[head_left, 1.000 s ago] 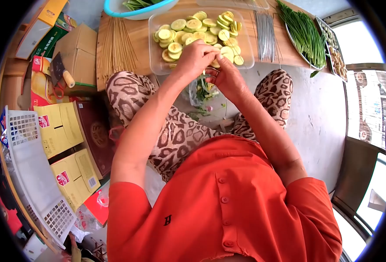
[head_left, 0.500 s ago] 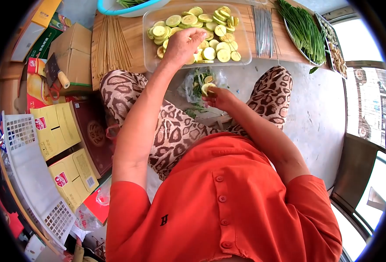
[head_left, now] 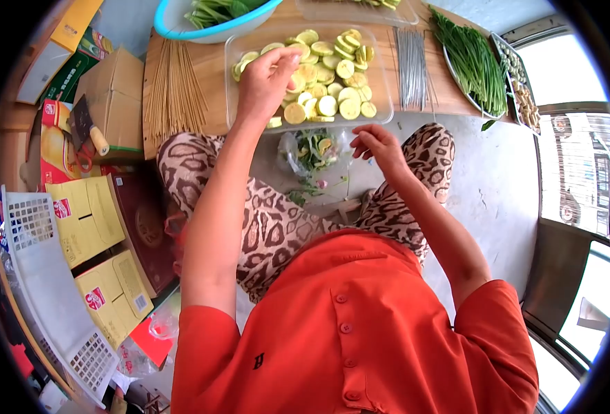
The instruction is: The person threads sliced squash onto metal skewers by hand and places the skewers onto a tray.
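Note:
My left hand (head_left: 267, 83) hovers over the left part of a clear plastic tray (head_left: 232, 103), fingers and thumb pinched together. Whatever the pinch holds, if anything, is too small or hidden. Pale green round slices that look like zucchini (head_left: 327, 105) lie spread and overlapping in the tray. My right hand (head_left: 381, 147) is below the tray's near edge, above my knee, its fingers loosely curled and apart with nothing visible in them. Left of it, an open clear plastic bag (head_left: 291, 155) on the floor contains green scraps and a pale slice (head_left: 324, 146).
Bamboo skewers (head_left: 173, 90) lie left of the tray and metal skewers (head_left: 410, 69) right of it. A blue-rimmed bowl (head_left: 215, 29) of greens stands behind. Chives (head_left: 467, 62) fill a plate at right. A cleaver (head_left: 84, 124) rests by cardboard boxes (head_left: 111, 90) at left.
My right hand has let go of a pale slice over the bag and moved right. My left hand has shifted slightly left, still pinched. The view has tilted a little.

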`<state>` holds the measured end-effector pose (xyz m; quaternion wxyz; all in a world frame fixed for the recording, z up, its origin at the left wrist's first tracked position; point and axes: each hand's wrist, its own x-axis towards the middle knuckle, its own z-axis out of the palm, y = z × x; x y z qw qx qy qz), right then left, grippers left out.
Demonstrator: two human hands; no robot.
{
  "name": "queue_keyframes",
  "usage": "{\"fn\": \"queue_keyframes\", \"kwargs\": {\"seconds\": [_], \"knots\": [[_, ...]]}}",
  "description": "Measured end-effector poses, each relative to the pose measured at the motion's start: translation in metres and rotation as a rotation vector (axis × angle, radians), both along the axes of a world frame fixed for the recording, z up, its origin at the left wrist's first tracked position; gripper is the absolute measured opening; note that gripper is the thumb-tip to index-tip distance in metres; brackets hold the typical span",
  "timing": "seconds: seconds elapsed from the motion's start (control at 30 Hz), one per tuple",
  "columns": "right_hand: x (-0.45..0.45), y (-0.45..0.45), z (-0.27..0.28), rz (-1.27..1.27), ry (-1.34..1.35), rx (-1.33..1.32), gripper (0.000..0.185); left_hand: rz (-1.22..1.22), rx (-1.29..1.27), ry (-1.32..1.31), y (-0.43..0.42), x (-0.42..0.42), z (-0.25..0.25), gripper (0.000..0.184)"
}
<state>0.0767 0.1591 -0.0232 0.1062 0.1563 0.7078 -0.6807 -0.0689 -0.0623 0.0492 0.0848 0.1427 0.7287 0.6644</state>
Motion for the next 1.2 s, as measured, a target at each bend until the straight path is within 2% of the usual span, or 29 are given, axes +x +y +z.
{"fn": "queue_keyframes", "kwargs": {"seconds": [0.13, 0.17, 0.27, 0.37, 0.43, 0.63, 0.73, 0.77, 0.83, 0.97, 1.13, 1.2], "knots": [[-0.039, 0.025, 0.036, -0.101, 0.314, 0.425, 0.021, 0.096, 0.162, -0.063, -0.009, -0.008, 0.005, 0.022], [-0.050, 0.030, 0.034, -0.106, 0.327, 0.427, 0.021, 0.128, 0.187, -0.085, -0.011, -0.010, 0.006, 0.022], [-0.075, 0.043, 0.000, -0.020, 0.412, 0.962, 0.031, 0.194, 0.288, -0.111, -0.017, -0.015, 0.003, 0.017], [-0.084, 0.032, -0.005, 0.094, 0.142, 1.060, 0.035, 0.278, 0.389, -0.165, -0.023, -0.020, -0.002, 0.016], [-0.090, 0.030, -0.007, 0.090, 0.144, 1.100, 0.035, 0.313, 0.426, -0.201, -0.028, -0.023, -0.005, 0.019], [-0.098, 0.030, -0.009, 0.159, 0.153, 0.947, 0.025, 0.327, 0.453, -0.271, -0.030, -0.030, -0.008, 0.012], [-0.087, 0.025, 0.008, 0.085, 0.029, 0.394, 0.020, 0.362, 0.450, -0.257, -0.037, -0.034, -0.010, 0.007], [-0.077, 0.022, 0.017, 0.089, 0.027, 0.388, 0.020, 0.392, 0.461, -0.240, -0.040, -0.036, -0.010, 0.006], [-0.056, 0.018, 0.035, 0.068, 0.087, 0.069, 0.018, 0.402, 0.459, -0.235, -0.042, -0.038, -0.012, 0.005], [-0.011, 0.003, 0.044, -0.006, 0.157, -0.030, 0.015, 0.421, 0.348, -0.291, -0.042, -0.039, -0.017, 0.006], [0.024, -0.004, 0.035, -0.058, 0.057, -0.097, 0.019, 0.464, 0.262, -0.286, -0.045, -0.049, -0.028, 0.010], [0.034, -0.009, 0.033, -0.064, 0.049, -0.142, 0.018, 0.483, 0.105, -0.204, -0.044, -0.055, -0.036, 0.014]]}}
